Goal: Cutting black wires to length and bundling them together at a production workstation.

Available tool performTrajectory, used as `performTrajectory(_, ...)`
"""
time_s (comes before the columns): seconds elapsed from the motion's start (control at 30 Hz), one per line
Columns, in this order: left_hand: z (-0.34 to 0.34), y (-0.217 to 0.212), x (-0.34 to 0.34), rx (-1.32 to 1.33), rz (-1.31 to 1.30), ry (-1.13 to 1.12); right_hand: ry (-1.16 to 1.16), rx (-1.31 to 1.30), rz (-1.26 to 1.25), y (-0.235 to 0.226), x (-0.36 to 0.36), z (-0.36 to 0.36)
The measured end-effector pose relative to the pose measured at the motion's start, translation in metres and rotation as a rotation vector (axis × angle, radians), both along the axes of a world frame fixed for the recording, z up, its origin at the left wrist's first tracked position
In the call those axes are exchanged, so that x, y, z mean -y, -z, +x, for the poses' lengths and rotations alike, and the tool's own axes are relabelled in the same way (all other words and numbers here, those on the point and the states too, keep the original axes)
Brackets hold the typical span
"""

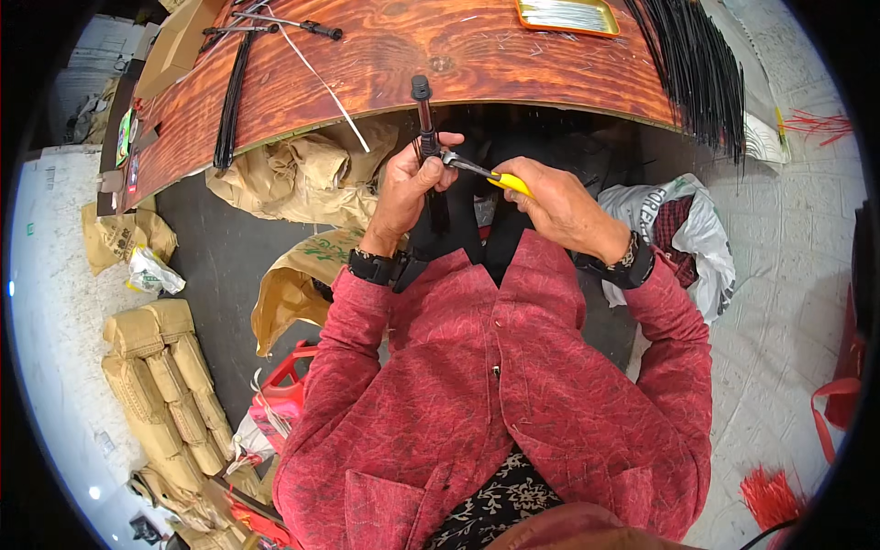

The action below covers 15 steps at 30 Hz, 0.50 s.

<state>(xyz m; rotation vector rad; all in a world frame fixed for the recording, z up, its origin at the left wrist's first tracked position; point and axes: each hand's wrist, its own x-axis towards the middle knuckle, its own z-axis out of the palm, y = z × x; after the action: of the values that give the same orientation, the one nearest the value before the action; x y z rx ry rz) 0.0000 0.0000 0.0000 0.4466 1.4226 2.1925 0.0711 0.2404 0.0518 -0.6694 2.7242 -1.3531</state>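
Just off the table's near edge, my left hand (417, 183) is closed around a dark, slender rod-like piece (424, 115) with a black knobbed cap. The piece stands roughly lengthwise, its lower part hidden behind my fingers. My right hand (559, 203) grips a hand tool with a yellow handle (510, 183) and a grey metal shank. That tool points left, and its metal head meets the rod-like piece by my left thumb. Whether the tool is a pair of pliers or a cutter I cannot tell.
On the brown wooden table (477, 55) lie a yellow tray (568, 16) of thin pale strips, black strand bundles (692, 73), black-handled rods (316, 29) and a white strip (321, 82). Below are crumpled brown paper (293, 174), a plastic bag (710, 229) and tan bundles (174, 394).
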Motion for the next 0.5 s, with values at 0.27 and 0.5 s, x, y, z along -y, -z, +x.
performTrajectory(0.27,0.003,-0.003,-0.004,-0.01,-0.012,0.017,-0.019,0.137,0.01,-0.001,-0.004,0.0)
performTrajectory(0.5,0.003,-0.008,-0.004,0.014,-0.053,0.0,0.069,0.931,-0.623,0.015,0.017,0.013)
